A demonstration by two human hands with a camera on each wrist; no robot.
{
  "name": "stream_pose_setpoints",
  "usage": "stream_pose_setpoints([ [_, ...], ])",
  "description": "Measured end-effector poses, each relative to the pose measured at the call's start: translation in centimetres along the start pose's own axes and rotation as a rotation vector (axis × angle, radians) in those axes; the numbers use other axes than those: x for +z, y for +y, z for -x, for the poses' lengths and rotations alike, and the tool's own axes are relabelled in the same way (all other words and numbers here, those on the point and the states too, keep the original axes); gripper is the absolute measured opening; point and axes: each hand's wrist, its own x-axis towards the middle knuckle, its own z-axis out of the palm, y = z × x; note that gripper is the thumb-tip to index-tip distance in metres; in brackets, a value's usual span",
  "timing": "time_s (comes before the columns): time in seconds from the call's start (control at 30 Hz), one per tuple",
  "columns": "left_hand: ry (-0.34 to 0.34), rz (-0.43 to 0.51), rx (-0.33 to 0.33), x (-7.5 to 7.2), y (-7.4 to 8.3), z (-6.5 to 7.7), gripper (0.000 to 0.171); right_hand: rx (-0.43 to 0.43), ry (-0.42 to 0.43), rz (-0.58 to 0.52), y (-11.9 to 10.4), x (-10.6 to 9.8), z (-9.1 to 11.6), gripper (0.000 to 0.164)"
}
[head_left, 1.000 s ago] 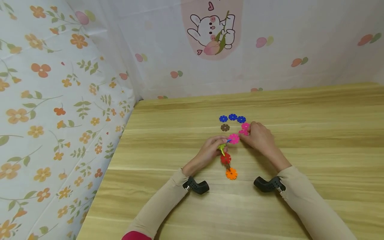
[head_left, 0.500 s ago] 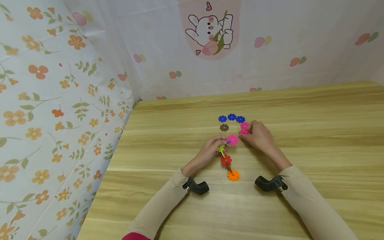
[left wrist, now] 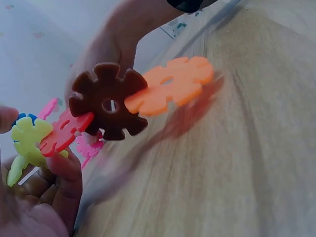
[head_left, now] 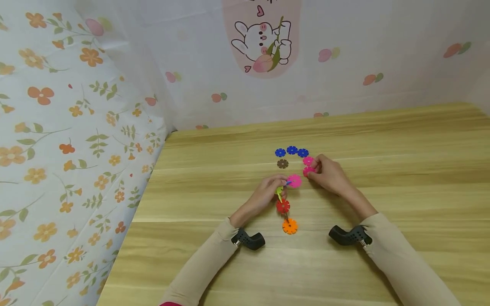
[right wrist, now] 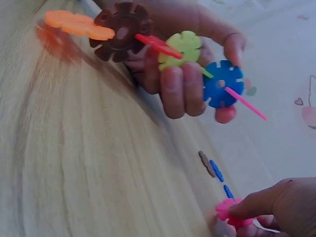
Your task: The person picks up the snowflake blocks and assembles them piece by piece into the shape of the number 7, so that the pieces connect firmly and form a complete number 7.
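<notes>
My left hand [head_left: 269, 190] pinches a chain of slotted plastic snowflake discs at its blue disc [right wrist: 223, 84], fingers curled below the yellow-green disc [right wrist: 181, 51]. From there the chain runs through a red disc [left wrist: 65, 132] and a brown disc [left wrist: 98, 89] to an orange disc [left wrist: 170, 85], held above the table. A pink disc [head_left: 294, 181] forms the other end, pointing toward my right hand. With thumb and fingers, my right hand [head_left: 332, 175] pinches a separate pink disc [head_left: 308, 171] close over the table. Another pink disc [head_left: 308, 161] lies just beyond it.
Several loose discs lie toward the back of the wooden table [head_left: 214, 170]: a blue disc [head_left: 280, 152], two more beside it and a brown disc [head_left: 282, 164]. Patterned cloth [head_left: 191, 63] hangs behind and at the left. Black wrist mounts [head_left: 250, 240] jut inward from both sleeves.
The head view has shifted slightly. The chain's pink end has drawn a little away from my right fingers, and more of the pink disc in my right hand shows.
</notes>
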Motion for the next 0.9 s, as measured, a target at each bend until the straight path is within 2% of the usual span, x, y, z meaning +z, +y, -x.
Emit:
stream_pose_setpoints([
  [0.23, -0.017, -0.044, 0.029, -0.4, -0.1, -0.1, 0.029, -0.026, -0.084, -0.112, -0.1, -0.7, 0.5, 0.016],
  [0.37, 0.014, -0.085, 0.04, -0.3, 0.0, -0.4, 0.029, -0.052, -0.088, -0.144, -0.4, -1.0, 0.7, 0.015],
  [0.43, 0.041, -0.132, 0.059, -0.2, 0.1, -0.7, 0.03, -0.081, -0.059, -0.119, -0.6, -1.1, 0.7, 0.016],
  [0.57, 0.069, -0.233, 0.059, 0.2, 2.1, -0.7, 0.034, -0.158, 0.003, -0.053, -1.0, -1.1, 0.6, 0.017],
  [0.67, 0.068, -0.239, 0.036, 0.3, 2.3, -0.9, 0.034, -0.243, 0.042, -0.012, -1.2, -1.3, 0.7, 0.014],
  [0.8, 0.092, -0.204, 0.026, 0.2, 0.4, -2.0, 0.031, -0.379, 0.094, 0.048, -1.0, -1.6, 1.3, 0.008],
  [0.9, 0.092, -0.209, 0.009, 0.3, -0.1, -2.0, 0.034, -0.421, 0.089, 0.075, -0.7, -1.8, 2.0, 0.007],
])
